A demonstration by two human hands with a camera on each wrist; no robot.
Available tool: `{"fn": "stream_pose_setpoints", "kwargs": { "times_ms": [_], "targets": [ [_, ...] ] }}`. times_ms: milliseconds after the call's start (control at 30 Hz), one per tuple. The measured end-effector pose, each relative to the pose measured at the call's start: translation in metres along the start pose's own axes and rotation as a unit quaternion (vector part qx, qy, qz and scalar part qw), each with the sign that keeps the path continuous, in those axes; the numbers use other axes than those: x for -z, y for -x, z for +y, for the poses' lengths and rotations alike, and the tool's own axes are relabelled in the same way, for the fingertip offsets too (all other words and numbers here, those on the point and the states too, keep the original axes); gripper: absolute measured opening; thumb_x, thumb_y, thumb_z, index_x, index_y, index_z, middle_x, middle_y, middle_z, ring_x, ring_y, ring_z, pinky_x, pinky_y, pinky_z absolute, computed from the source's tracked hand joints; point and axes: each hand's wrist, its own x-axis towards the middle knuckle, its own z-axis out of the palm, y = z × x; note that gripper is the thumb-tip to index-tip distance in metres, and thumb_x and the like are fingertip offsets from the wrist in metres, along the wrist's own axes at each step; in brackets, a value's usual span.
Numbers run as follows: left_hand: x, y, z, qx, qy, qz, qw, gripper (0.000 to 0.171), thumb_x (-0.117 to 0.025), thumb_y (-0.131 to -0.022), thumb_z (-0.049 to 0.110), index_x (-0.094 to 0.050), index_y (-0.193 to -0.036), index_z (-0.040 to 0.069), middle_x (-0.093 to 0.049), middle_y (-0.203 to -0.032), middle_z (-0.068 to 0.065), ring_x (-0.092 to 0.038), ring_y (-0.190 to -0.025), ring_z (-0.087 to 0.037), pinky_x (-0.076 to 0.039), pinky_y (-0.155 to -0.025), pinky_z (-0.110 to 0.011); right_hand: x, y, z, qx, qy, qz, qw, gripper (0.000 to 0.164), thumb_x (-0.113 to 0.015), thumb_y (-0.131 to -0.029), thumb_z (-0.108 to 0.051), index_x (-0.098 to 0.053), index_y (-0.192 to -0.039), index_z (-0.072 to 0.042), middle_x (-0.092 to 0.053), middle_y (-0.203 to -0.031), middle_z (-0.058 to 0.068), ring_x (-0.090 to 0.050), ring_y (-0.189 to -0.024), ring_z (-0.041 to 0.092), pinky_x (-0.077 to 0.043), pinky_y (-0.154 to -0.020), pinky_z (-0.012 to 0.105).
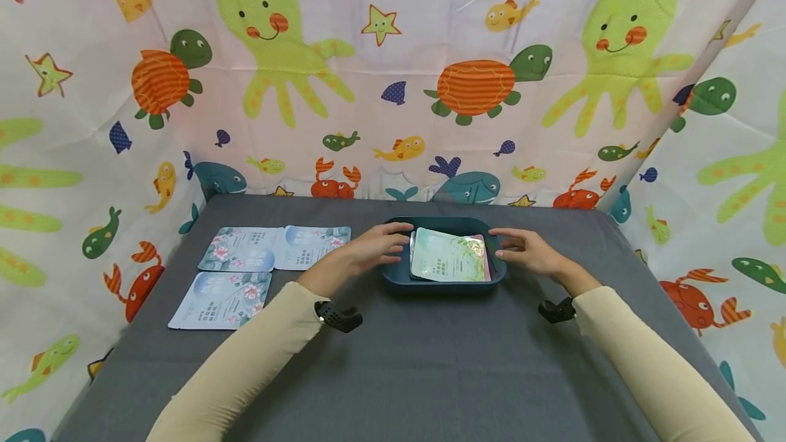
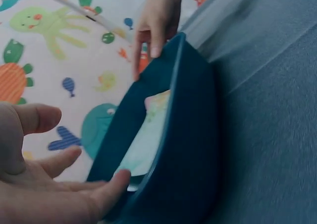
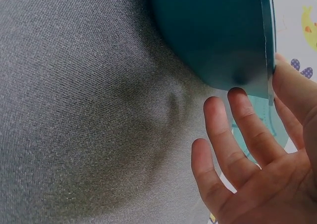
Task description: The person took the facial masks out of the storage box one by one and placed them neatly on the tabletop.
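A dark teal plastic basin sits on the grey cloth with a light green sheet-mask packet inside, a pinkish edge showing from under it. My left hand is at the basin's left end, fingers spread and loosely bent; in the left wrist view the fingertips are right at the rim. Across from it, my right hand is at the right end. The right wrist view shows its thumb beside the rim and the other fingers spread near the basin's outer wall.
On the left of the grey-covered table lie blue-white floral packets: one at the back left, one beside it, and one in front, partly behind the left sleeve. A sea-animal printed curtain surrounds the table's back and sides.
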Motion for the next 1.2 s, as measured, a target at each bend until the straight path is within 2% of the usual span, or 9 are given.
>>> {"fn": "stream_pose_setpoints", "kwargs": {
  "times_ms": [233, 433, 567, 700, 767, 900, 967, 1067, 1200],
  "targets": [
    [-0.022, -0.026, -0.009, 0.023, -0.004, 0.045, 0.9987, 0.055, -0.053, -0.105, 0.025, -0.036, -0.156, 0.012, -0.027, -0.165, -0.014, -0.022, -0.155, -0.038, -0.028, -0.122, -0.057, 0.000, -0.001, 0.002, -0.005, -0.006, 0.003, 1.000, 0.057, -0.060, -0.103, -0.018, -0.039, -0.155, -0.006, -0.036, -0.157, 0.032, -0.042, -0.140, 0.052, -0.043, -0.108, 0.063],
    [-0.030, -0.033, -0.013, 0.041, 0.008, 0.044, 0.9982, 0.051, -0.050, -0.105, 0.023, -0.039, -0.153, 0.010, -0.038, -0.159, -0.016, -0.040, -0.145, -0.039, -0.038, -0.116, -0.055, -0.002, -0.002, 0.003, -0.003, 0.000, 0.003, 1.000, 0.058, -0.060, -0.103, -0.020, -0.039, -0.155, -0.005, -0.035, -0.157, 0.032, -0.042, -0.139, 0.051, -0.043, -0.108, 0.063],
    [-0.034, -0.038, -0.014, 0.043, 0.036, 0.044, 0.9975, 0.049, -0.051, -0.105, 0.024, -0.040, -0.152, 0.011, -0.045, -0.151, -0.018, -0.059, -0.118, -0.028, -0.053, -0.098, -0.042, -0.002, -0.001, 0.003, 0.001, 0.001, 0.002, 1.000, 0.058, -0.060, -0.103, -0.022, -0.039, -0.154, -0.005, -0.035, -0.157, 0.032, -0.043, -0.139, 0.051, -0.044, -0.107, 0.063],
    [-0.040, -0.046, -0.015, 0.034, 0.069, 0.044, 0.9961, 0.047, -0.053, -0.105, 0.025, -0.045, -0.149, 0.013, -0.052, -0.140, -0.019, -0.059, -0.091, -0.018, -0.052, -0.079, -0.029, -0.002, -0.001, 0.004, 0.005, -0.002, 0.005, 1.000, 0.057, -0.060, -0.103, -0.022, -0.040, -0.154, -0.004, -0.037, -0.156, 0.033, -0.045, -0.137, 0.051, -0.045, -0.106, 0.063],
    [-0.042, -0.049, -0.017, 0.026, 0.051, 0.031, 0.9979, 0.046, -0.054, -0.105, 0.027, -0.047, -0.148, 0.015, -0.052, -0.142, -0.015, -0.059, -0.093, -0.017, -0.051, -0.080, -0.029, -0.003, -0.002, 0.004, 0.008, -0.002, 0.004, 1.000, 0.057, -0.061, -0.102, -0.022, -0.041, -0.153, -0.005, -0.038, -0.155, 0.032, -0.046, -0.136, 0.051, -0.045, -0.106, 0.063],
    [-0.044, -0.052, -0.023, 0.008, -0.019, -0.023, 0.9995, 0.046, -0.054, -0.105, 0.027, -0.049, -0.150, 0.020, -0.033, -0.161, -0.008, -0.056, -0.118, -0.023, -0.051, -0.095, -0.041, -0.006, -0.002, 0.007, 0.009, 0.001, 0.000, 1.000, 0.057, -0.061, -0.102, -0.021, -0.042, -0.153, -0.004, -0.037, -0.156, 0.033, -0.047, -0.135, 0.051, -0.047, -0.105, 0.061],
    [-0.045, -0.053, -0.026, 0.001, -0.044, -0.048, 0.9978, 0.047, -0.056, -0.104, 0.023, -0.048, -0.151, 0.022, -0.032, -0.161, -0.008, -0.055, -0.122, -0.024, -0.050, -0.097, -0.043, -0.007, -0.002, 0.009, 0.008, 0.001, 0.001, 1.000, 0.056, -0.061, -0.102, -0.020, -0.041, -0.153, -0.004, -0.036, -0.156, 0.033, -0.047, -0.136, 0.051, -0.047, -0.105, 0.061],
    [-0.047, -0.056, -0.028, -0.015, -0.061, -0.059, 0.9962, 0.052, -0.057, -0.102, 0.010, -0.047, -0.152, 0.020, -0.047, -0.149, -0.012, -0.061, -0.105, -0.019, -0.052, -0.083, -0.035, -0.006, -0.001, 0.009, 0.000, -0.003, 0.009, 1.000, 0.056, -0.061, -0.102, -0.019, -0.042, -0.153, -0.006, -0.036, -0.157, 0.033, -0.046, -0.137, 0.052, -0.046, -0.105, 0.062],
    [-0.050, -0.058, -0.024, -0.034, -0.070, -0.033, 0.9964, 0.059, -0.056, -0.095, -0.006, -0.049, -0.150, 0.012, -0.064, -0.125, -0.016, -0.064, -0.080, -0.014, -0.049, -0.063, -0.026, -0.004, -0.002, 0.006, 0.006, 0.002, 0.012, 1.000, 0.057, -0.061, -0.102, -0.019, -0.041, -0.153, -0.005, -0.034, -0.157, 0.033, -0.044, -0.137, 0.054, -0.046, -0.105, 0.063]
  ]
}}
